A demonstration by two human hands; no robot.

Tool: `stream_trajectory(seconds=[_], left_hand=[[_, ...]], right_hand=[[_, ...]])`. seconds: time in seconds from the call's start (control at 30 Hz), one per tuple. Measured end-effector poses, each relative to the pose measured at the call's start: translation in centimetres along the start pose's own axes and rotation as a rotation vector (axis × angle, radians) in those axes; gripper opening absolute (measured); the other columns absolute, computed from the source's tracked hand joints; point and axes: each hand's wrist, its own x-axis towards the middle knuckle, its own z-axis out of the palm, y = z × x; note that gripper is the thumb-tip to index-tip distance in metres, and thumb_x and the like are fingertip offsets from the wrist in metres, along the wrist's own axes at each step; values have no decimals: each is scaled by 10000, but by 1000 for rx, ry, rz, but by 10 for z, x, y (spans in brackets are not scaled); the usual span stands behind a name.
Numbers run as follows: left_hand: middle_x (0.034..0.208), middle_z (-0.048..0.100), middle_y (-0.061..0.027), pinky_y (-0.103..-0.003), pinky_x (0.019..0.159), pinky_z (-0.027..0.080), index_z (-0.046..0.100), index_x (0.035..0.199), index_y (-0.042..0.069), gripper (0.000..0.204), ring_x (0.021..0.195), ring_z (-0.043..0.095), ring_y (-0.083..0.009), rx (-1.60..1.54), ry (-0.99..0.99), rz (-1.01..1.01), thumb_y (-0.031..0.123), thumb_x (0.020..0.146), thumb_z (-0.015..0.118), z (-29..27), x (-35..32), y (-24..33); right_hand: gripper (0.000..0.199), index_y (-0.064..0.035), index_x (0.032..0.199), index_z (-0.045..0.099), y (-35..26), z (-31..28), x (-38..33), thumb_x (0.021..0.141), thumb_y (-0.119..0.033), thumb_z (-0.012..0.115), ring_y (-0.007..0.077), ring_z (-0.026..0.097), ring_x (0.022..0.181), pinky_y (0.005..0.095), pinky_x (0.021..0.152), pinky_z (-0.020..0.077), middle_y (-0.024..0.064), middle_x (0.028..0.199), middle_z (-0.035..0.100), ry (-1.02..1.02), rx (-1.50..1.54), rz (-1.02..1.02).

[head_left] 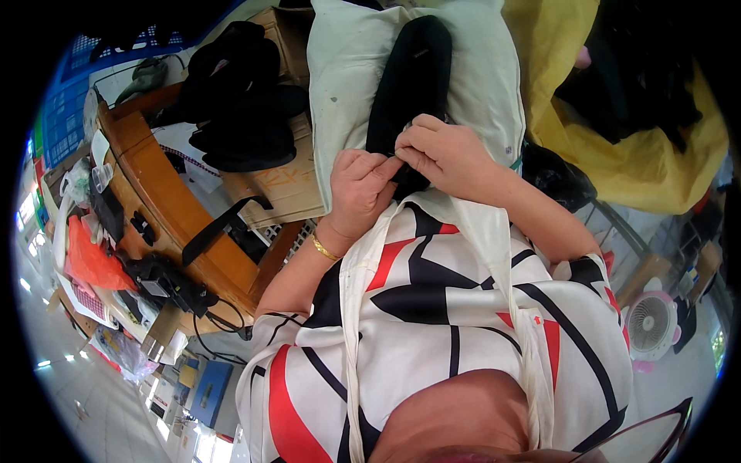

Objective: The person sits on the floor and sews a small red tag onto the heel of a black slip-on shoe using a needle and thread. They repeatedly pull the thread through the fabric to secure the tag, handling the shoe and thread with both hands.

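A long black fabric piece [413, 77] lies on a pale cream cloth [347, 69] spread in front of me. My left hand [359, 189], with a gold bracelet at the wrist, pinches the near end of the black piece. My right hand [448, 154] grips the same end from the right, and the fingertips of both hands meet on it. The part of the black piece under my hands is hidden.
A wooden table [166, 197] at the left carries a pile of black garments [243, 100], cardboard boxes [289, 185], a black strap and wired devices. A yellow sack [641, 166] with dark cloth sits at the right. A small white fan [652, 324] stands lower right.
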Motion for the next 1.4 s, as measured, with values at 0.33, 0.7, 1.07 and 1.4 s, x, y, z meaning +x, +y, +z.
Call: stream_trajectory(seconds=[0.33, 0.7, 1.07, 1.4], left_hand=[[868, 613, -24, -370, 701, 433, 691, 906, 77, 379, 777, 551, -249, -26, 6, 31, -15, 539, 714, 7, -6, -6], [854, 609, -24, -375, 703, 410, 687, 928, 81, 376, 775, 540, -249, -13, -21, -4, -7, 562, 700, 5, -3, -7], [850, 610, -25, -368, 702, 409, 663, 857, 79, 337, 785, 549, -249, -32, -15, 78, -14, 538, 716, 9, -3, -8], [800, 607, -40, -358, 695, 400, 698, 962, 92, 292, 756, 554, -250, -114, -80, -116, 50, 683, 775, 0, 4, -3]], right_hand=[[55, -92, 865, 574, -6, 16, 1, 878, -126, 615, 273, 596, 666, 379, 539, 477, 66, 823, 551, 84, -142, -159], [120, -75, 875, 575, -4, -14, 17, 897, -174, 639, 281, 611, 720, 360, 583, 473, 61, 868, 589, 55, -39, -79], [70, -91, 865, 588, -7, 17, 14, 903, -148, 604, 293, 600, 739, 369, 611, 489, 70, 827, 562, 76, -78, -217], [245, -70, 947, 543, -30, -42, 52, 1032, -295, 492, 41, 441, 463, 187, 414, 335, -23, 660, 554, -107, 936, 411]])
